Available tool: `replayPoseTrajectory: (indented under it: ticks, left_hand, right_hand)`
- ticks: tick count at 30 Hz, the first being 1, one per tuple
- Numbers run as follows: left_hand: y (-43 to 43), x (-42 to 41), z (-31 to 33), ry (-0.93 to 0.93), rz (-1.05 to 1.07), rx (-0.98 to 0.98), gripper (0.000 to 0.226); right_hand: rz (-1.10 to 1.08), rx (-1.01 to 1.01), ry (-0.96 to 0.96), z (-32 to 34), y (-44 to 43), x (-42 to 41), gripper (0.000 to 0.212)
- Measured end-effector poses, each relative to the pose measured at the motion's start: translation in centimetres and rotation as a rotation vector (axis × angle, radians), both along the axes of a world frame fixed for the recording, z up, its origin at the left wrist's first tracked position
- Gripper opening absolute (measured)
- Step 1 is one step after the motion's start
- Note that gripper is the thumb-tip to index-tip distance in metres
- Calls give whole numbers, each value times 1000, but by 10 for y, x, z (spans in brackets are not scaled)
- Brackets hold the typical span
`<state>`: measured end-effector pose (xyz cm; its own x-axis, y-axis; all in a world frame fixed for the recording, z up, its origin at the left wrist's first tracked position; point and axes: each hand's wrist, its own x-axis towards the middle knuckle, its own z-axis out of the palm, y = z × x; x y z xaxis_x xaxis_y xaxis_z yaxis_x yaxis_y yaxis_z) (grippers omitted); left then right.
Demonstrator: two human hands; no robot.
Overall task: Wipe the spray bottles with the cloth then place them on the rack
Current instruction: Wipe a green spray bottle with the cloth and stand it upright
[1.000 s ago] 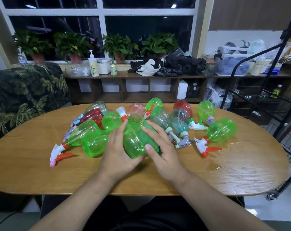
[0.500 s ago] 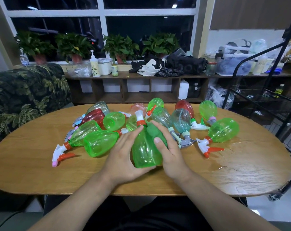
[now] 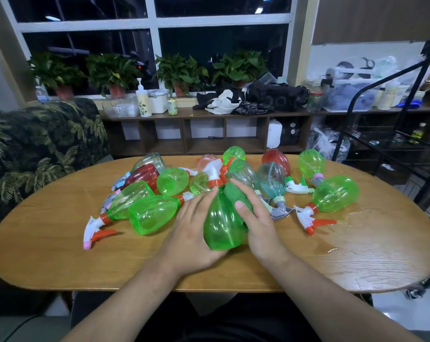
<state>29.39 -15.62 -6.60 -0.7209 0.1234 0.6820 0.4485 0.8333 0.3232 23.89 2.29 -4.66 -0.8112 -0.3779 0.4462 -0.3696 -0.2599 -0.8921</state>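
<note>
Green bottle (image 3: 222, 225) now swung nozzle-away between palms; left hand (image 3: 191, 233) grips its side, right hand (image 3: 258, 223) presses cloth (image 3: 236, 196) onto its shoulder, higher than before. Still wiping; rack (image 3: 371, 138) well right of grip.

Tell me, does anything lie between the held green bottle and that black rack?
Yes: a pale teal plastic spray bottle and a second green plastic spray bottle lie on the wooden table between the held green plastic bottle and the black wire rack; lifting should clear them.

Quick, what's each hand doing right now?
Left hand: grips the green spray bottle.
Right hand: holds the green cloth against that bottle.
</note>
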Motion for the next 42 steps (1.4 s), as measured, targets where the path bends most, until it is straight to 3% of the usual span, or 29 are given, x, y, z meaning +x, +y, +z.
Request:
replayPoseTrajectory:
  ticks: [6, 10, 13, 17, 23, 26, 31, 39, 42]
  left_hand:
    - [-9, -3, -1, -45, 103, 239, 113]
    - [-11, -3, 1, -29, 162, 319, 113]
    - [-10, 0, 2, -4, 162, 290, 112]
    - [-7, 4, 5, 39, 100, 183, 114]
    - [-6, 8, 8, 32, -29, 173, 121]
    - [-6, 7, 8, -57, -72, 185, 124]
    - [-6, 2, 6, -56, -86, 61, 123]
    - [-3, 1, 4, -25, -66, 81, 116]
    - [-3, 0, 2, -41, -8, 167, 117]
  right_hand:
    - [-126, 246, 413, -8, 1, 3, 44]
    - [-105, 320, 509, -9, 0, 7, 43]
    - [-113, 296, 441, -8, 0, 6, 47]
    - [-12, 96, 60, -1, 1, 5, 42]
    - [99, -70, -198, 0, -2, -2, 37]
    - [92, -85, -185, 0, -1, -4, 40]
    - [69, -87, -127, 4, -1, -5, 37]
    - [58, -50, -115, 4, -1, -3, 39]
    - [0, 42, 7, -1, 0, -2, 42]
